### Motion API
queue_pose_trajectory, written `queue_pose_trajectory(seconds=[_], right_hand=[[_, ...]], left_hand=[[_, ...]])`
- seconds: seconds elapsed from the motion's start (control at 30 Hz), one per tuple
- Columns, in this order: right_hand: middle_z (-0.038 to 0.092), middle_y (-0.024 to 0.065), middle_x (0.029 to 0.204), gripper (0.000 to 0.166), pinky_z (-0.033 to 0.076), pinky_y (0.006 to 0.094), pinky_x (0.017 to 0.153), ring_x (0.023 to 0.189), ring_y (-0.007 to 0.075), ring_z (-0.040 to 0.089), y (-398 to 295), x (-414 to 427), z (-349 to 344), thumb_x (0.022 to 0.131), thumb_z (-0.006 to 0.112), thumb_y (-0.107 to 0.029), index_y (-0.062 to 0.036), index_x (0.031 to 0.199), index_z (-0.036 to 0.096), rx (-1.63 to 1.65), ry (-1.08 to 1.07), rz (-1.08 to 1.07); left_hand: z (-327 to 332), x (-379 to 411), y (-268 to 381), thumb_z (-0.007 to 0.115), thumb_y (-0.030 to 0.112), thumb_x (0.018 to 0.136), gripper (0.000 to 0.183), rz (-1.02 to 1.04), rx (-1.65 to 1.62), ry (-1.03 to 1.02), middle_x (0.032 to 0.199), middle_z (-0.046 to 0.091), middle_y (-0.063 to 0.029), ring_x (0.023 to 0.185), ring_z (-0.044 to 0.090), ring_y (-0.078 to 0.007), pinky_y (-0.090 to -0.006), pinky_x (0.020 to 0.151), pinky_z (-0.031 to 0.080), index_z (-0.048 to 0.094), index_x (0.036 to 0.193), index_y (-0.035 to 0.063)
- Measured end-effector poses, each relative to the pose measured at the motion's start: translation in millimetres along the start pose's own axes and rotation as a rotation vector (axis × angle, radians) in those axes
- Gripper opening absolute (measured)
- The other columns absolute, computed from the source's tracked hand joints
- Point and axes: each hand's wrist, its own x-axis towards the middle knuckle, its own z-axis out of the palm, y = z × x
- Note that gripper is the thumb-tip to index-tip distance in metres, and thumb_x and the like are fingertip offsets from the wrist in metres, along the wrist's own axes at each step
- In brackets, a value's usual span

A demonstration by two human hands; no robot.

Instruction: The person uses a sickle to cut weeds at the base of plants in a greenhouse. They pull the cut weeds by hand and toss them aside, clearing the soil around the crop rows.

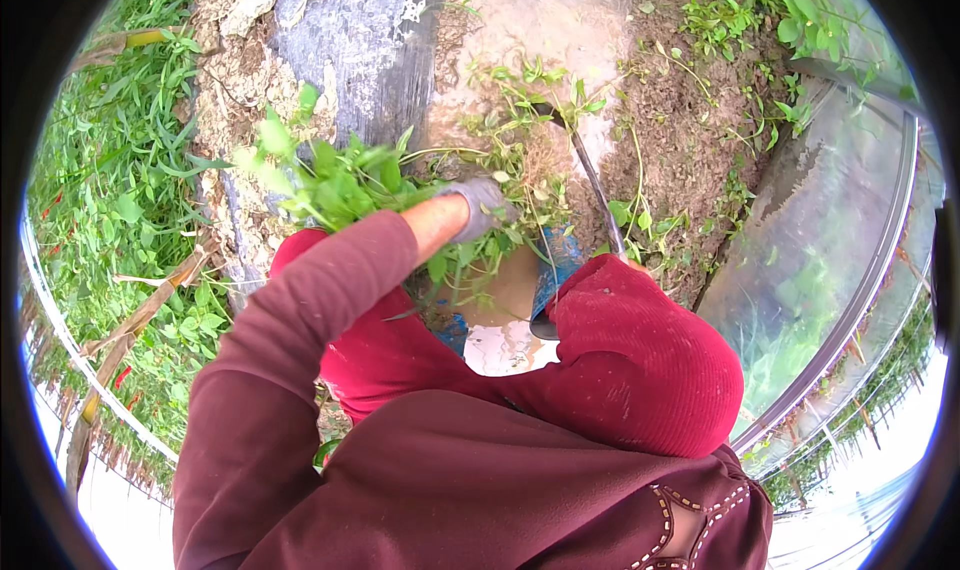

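Note:
My left hand [480,208], in a grey glove, is closed around stems of leafy green weeds [352,176]; the bunch spreads left past the wrist and is blurred. Most of my right hand [640,268] is hidden behind my red-clad knee, with only a bit of skin showing. From there the shaft of a sickle [592,184] runs up and away, held by that hand. Its dark hooked end lies among trailing weeds [525,109] over muddy water, partly covered by leaves.
Muddy water [510,281] lies between my blue boots [562,259]. Black plastic film [352,52] caked with dried mud covers the ground ahead. Dense plants [142,172] with red fruits grow on the left. At right are a soil bank [690,142] and a clear plastic sheet [817,217].

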Motion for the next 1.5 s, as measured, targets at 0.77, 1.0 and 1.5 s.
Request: queue_pose_trajectory(seconds=[0.77,1.0,1.5], right_hand=[[0.039,-0.0047,0.054,0.04,0.025,0.0245,0.043,0.045,0.0058,0.033,-7.8,-17.3,-21.8,0.096,0.046,-0.041,-0.0123,0.068,0.043,-0.1,-0.025,0.031],[0.039,-0.0049,0.055,0.04,0.025,0.0246,0.043,0.046,0.0054,0.032,12.9,-72.7,-69.1,0.096,0.046,-0.042,-0.0126,0.069,0.043,-0.075,0.071,0.038],[0.03,-0.0005,0.054,0.034,0.03,0.0291,0.033,0.038,0.0105,0.026,-90.1,-64.8,-16.0,0.097,0.041,-0.042,-0.0125,0.081,0.037,0.845,0.319,-0.125]], left_hand=[[31.5,3.0,-16.4,0.054,0.019,0.083,0.023,-0.24,-0.449,0.244,0.099,0.064,-0.0177,0.093,0.061,-0.0359,-0.0418,0.081,0.049,0.066,0.1,0.0089],[-13.3,-30.5,-12.3,0.055,0.014,0.08,0.022,0.105,0.097,0.148,0.093,0.063,-0.0189,0.088,0.063,-0.0308,-0.0406,0.076,0.052,0.066,0.095,0.0031],[-133.8,25.5,10.8,0.053,0.013,0.082,0.05,-0.171,-0.054,0.546,0.113,0.061,-0.0139,0.101,0.059,-0.0229,-0.0363,0.08,0.049,0.047,0.131,0.0061]])
